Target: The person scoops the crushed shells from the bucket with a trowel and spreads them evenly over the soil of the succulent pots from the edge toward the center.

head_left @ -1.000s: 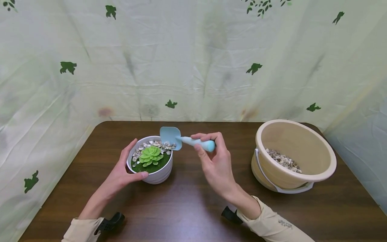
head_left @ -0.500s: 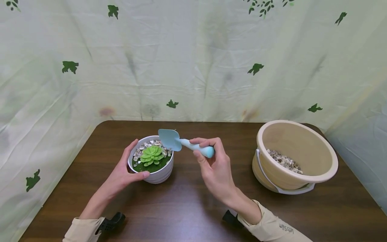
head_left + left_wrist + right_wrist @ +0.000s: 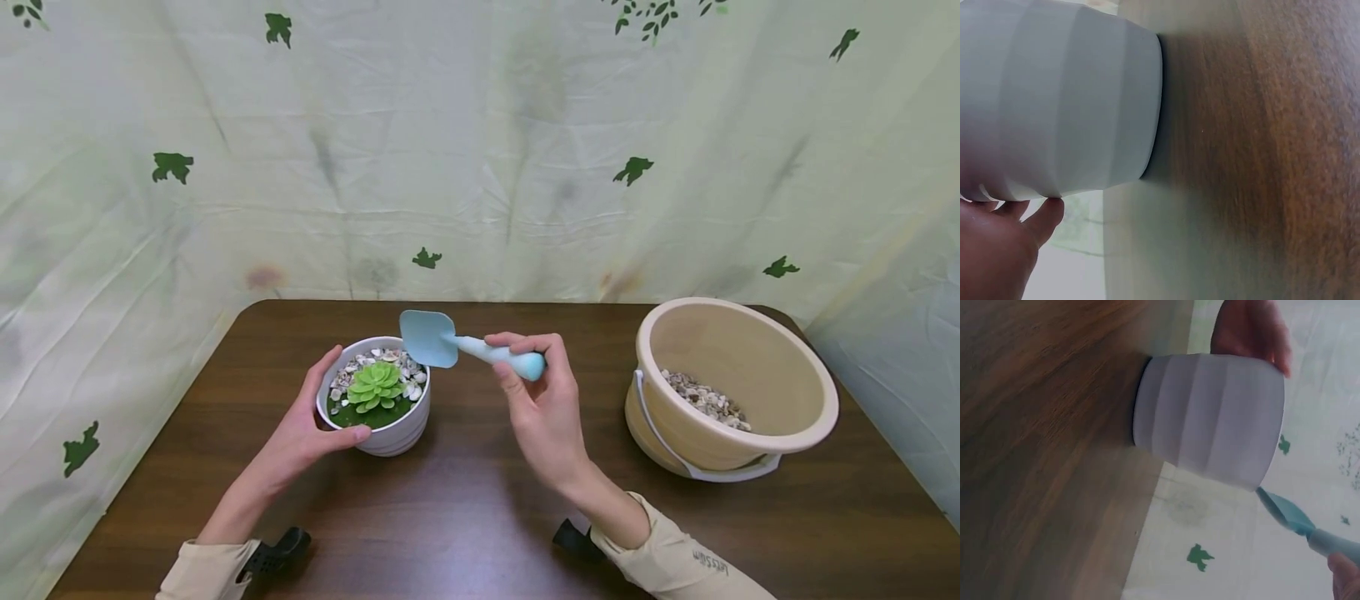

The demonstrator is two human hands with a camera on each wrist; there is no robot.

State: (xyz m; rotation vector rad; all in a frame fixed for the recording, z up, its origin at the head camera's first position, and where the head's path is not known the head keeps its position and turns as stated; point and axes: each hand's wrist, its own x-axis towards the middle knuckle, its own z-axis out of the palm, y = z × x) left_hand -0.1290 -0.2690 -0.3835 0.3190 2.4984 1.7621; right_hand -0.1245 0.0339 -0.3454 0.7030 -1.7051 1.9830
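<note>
A white ribbed flower pot (image 3: 401,435) stands on the table, holding a bright green succulent (image 3: 374,385) over green moss. Pale pebbles (image 3: 414,390) lie round the plant's back and right side. My left hand (image 3: 303,429) grips the pot from the left, thumb at the front rim and fingers round the far side. In my right hand (image 3: 551,417) is the handle of a light blue trowel (image 3: 430,338), pinched between thumb and fingers. Its bare blade overlaps the pot's back right rim; in the right wrist view the blade (image 3: 1288,512) tilts with its tip right at the rim.
At the right stands a beige bucket (image 3: 643,417) with its pale handle (image 3: 675,458) hanging down in front. Pebbles (image 3: 705,400) lie in its bottom. A pale curtain (image 3: 480,167) with green leaf prints hangs behind the brown table (image 3: 450,517).
Pebbles on the trowel blade have slid off into the pot's back right side. The trowel tipped, then rose and shifted slightly right. My left hand has stayed on the pot.
</note>
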